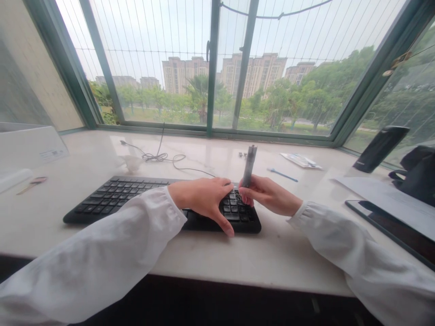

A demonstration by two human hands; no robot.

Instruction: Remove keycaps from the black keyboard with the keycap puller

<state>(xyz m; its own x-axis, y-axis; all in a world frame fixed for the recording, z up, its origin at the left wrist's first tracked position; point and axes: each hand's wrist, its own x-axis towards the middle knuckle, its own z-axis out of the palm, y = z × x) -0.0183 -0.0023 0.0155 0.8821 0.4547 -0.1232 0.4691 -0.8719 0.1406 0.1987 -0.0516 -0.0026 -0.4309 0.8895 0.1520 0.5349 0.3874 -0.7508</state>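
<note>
A black keyboard (pixel 108 194) lies on the pale windowsill counter. My left hand (pixel 207 199) rests across its right part, fingers stretched out and thumb spread toward the front edge, holding nothing. Over the number keys at the right end, my right hand (pixel 268 194) grips an upright grey keycap puller (pixel 250 166). Its lower end is at the keys, partly behind my fingers, where a thin wire seems to show. Whether it is hooked on a key I cannot tell. Several small dark pieces, perhaps keycaps (pixel 242 155), lie behind the keyboard.
A coiled cable (pixel 156 157) lies behind the keyboard. To the right are a blue thin stick (pixel 282 174), a small clear packet (pixel 301 160), a tablet (pixel 390 226), white paper (pixel 384 194) and a black cylinder (pixel 381 148). A white box (pixel 32 145) stands at left.
</note>
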